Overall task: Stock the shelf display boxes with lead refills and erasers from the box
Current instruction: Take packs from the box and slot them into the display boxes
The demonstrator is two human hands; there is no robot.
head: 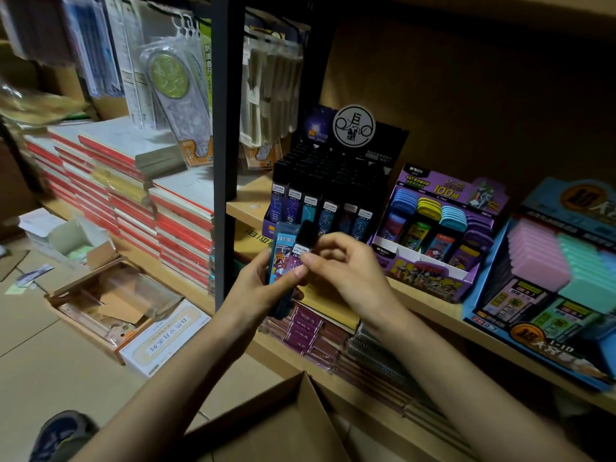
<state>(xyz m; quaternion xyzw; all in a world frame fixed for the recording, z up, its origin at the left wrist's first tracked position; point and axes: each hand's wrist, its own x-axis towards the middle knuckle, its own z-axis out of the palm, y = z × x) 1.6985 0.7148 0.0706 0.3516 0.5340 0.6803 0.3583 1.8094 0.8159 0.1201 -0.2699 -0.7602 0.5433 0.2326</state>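
Head: left hand [263,290] grips refill packs [284,258], right hand [346,266] pinches.

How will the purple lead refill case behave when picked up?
Probably stiff: the purple lead refill case shows straight edges where the right hand pinches it. Likely light, as fingertips hold it. Slim, it may tip if stood alone.

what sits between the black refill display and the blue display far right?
The purple display box stands between the black display and the blue display, on the same shelf; head view shows it.
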